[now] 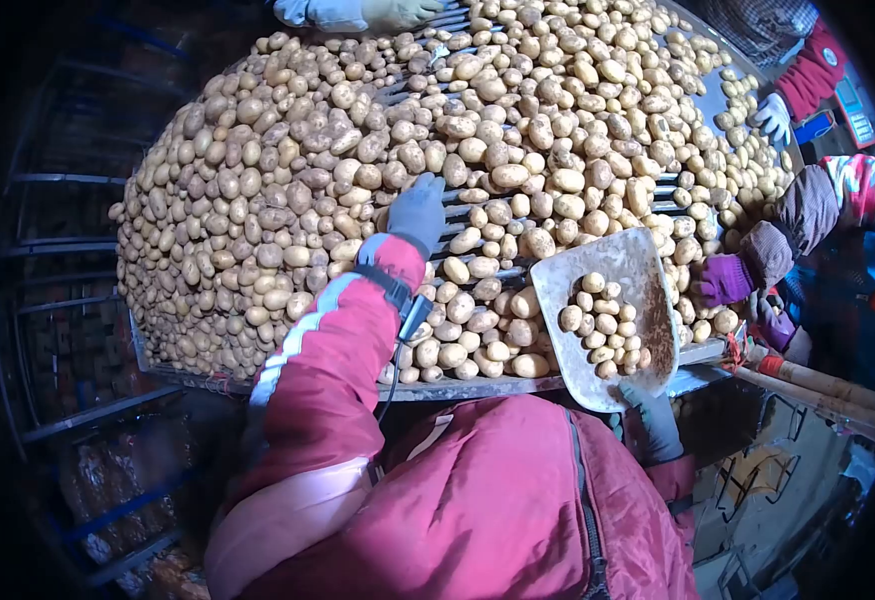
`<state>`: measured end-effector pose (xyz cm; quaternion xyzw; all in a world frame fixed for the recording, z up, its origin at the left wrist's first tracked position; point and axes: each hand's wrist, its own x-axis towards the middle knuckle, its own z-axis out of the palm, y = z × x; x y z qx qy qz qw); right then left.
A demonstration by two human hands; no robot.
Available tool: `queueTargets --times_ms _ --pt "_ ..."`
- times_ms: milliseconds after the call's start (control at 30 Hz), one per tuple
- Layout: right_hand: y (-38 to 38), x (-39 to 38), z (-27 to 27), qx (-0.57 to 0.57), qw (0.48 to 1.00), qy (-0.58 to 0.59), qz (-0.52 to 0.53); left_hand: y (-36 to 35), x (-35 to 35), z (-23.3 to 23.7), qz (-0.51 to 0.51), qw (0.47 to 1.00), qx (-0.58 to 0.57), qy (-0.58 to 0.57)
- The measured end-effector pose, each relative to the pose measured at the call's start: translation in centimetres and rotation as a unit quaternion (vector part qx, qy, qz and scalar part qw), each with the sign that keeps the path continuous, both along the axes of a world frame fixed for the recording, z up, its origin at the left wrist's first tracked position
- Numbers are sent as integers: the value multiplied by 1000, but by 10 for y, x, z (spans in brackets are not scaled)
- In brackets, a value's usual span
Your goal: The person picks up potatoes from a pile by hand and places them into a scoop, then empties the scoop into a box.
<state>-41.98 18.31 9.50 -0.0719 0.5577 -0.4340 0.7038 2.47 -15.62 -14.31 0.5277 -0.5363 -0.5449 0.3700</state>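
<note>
A wide, dirt-streaked scoop [630,262] rests at the front edge of the potato heap, its open end pointing away from me. Several small potatoes [608,325] lie inside it. My right hand [655,425], in a grey glove, is closed at the scoop's near end; the handle itself is mostly hidden. My left hand [418,212], also gloved, reaches forward onto the heap of potatoes [288,200] and touches those beside some dark bars [455,222]. Its fingers are mostly turned away, so I cannot see what is under them.
The heap lies on a large table with a metal front edge [458,390]. Other people's gloved hands are at the far side [403,12], at the right end [773,118] and, in purple, near the scoop [726,280]. Wooden poles [818,385] jut out at right.
</note>
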Motion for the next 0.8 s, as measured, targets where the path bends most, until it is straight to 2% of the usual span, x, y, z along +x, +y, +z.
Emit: queueTargets --times_ms 33,67,133,200,233,267,300,367,400,433,467,500,567,600,633,667,700,767,800 --pt "2 -2 -4 1 1000 0 -1 -11 14 -25 -20 999 38 -12" --pt "4 -5 -7 14 1000 3 8 -12 12 -22 -22 999 38 -12" --pt "4 -4 -3 26 999 8 17 -10 -2 9 -84 973 -38 -212" --pt "-4 8 9 -11 1000 -11 -21 -11 -12 45 -139 897 -118 -404" --pt "-6 10 11 -16 1000 -12 -22 -12 -16 62 -163 839 -159 -494" --pt "-9 12 13 -22 999 -12 -24 -13 -18 73 -171 814 -173 -527" --pt "-11 13 14 -30 999 -11 -26 -16 -26 82 -170 813 -180 -528" --pt "-11 12 13 -32 999 -8 -28 -3 -57 156 -58 883 -47 -464" --pt "-11 13 11 -29 999 -5 -28 21 -66 209 -118 883 -134 -435" --pt "-11 14 9 -30 999 -9 -28 18 -68 190 -127 955 -18 -266" --pt "-9 15 7 -31 999 -16 -39 29 -79 195 -170 981 63 -66" --pt "-9 17 6 -29 998 -23 -48 51 -100 224 -168 983 43 -63" --pt "-15 21 11 -39 999 -7 -38 67 -111 279 -186 965 -64 -172" --pt "-14 20 8 -25 999 -5 -35 56 -94 257 -158 935 -177 -264" --pt "-14 18 6 -12 999 -3 -32 37 -70 231 -127 883 -286 -350" --pt "-15 17 8 -13 999 -4 -30 19 -51 225 -41 915 -193 -352" --pt "-14 12 13 28 999 3 -17 5 -27 182 -3 908 -175 -381" --pt "-16 12 16 67 998 9 -1 19 -29 184 -77 783 -229 -573" --pt "-18 14 16 47 999 11 -14 31 -40 175 -91 787 -196 -577"
